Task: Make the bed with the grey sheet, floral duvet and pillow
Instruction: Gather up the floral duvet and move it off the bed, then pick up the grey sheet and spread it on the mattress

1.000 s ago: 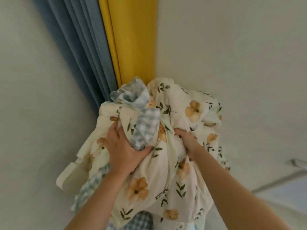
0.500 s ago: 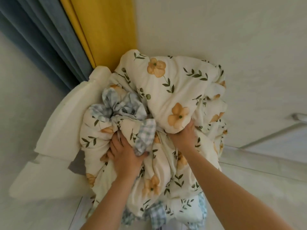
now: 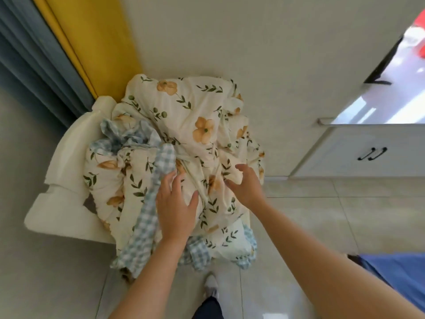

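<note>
Bedding has been set down: the floral duvet (image 3: 184, 139), gripped aloft as a bundle a moment earlier, is now heaped on the cream chair (image 3: 59, 176). The left hand (image 3: 176, 203) and right hand (image 3: 247, 187) have been loosened, fingers spread over the cloth. Spreading it on the bed is judged not yet begun.

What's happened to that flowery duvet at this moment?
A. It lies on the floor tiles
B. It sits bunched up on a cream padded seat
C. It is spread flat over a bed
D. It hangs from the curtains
B: the floral duvet is crumpled in a heap on the cream padded seat, beside the yellow curtain.
</note>
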A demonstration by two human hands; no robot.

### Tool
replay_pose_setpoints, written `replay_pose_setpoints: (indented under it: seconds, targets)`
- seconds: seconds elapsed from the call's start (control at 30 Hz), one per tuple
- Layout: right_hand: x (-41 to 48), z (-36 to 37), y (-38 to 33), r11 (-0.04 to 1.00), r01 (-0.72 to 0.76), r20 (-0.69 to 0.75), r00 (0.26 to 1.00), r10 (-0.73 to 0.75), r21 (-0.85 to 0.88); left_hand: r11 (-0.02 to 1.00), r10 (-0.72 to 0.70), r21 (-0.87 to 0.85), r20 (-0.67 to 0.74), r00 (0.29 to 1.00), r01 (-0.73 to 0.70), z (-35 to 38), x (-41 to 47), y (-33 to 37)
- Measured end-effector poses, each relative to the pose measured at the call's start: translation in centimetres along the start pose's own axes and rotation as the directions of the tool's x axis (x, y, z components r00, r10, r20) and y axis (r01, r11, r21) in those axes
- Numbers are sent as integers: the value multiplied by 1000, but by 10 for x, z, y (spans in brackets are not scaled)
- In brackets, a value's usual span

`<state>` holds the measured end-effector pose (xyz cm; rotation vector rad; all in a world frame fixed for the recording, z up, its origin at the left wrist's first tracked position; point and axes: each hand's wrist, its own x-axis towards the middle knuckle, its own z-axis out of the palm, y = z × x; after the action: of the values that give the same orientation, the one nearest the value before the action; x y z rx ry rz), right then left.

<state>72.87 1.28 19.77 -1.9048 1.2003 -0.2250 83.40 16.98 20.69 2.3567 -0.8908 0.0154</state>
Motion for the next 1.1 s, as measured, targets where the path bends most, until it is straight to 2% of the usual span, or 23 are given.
replay_pose_setpoints:
  seconds: [0.1,0.23,0.4,0.6,0.77,0.93,1.1]
  targets:
    - [-59,-36,48,1000,-18,-47,999,18,3,992,47,-120,99,994,-35,9,-51,29]
    - [-154,-82,129,994,-111,-144,983,113,18,981,107,-183,273,956,-57,31,-133,73]
    - [-263,-124,222,957,-273,-238,927,289,98,964,220,-243,496,840,-109,56,-228,130]
    - [-377,-161,304,843,-433,-361,767,531,320,902,430,-343,689,583,-260,90,-318,201]
    - [-472,-181,362,675,-531,-420,531,737,513,808,579,-473,748,323,-352,122,-393,254]
    - [-568,-187,419,526,-580,-420,320,849,622,715,639,-549,765,86,-432,151,-470,299]
    - [-646,-187,477,395,-585,-371,168,913,709,624,638,-588,763,-98,-515,175,-548,340]
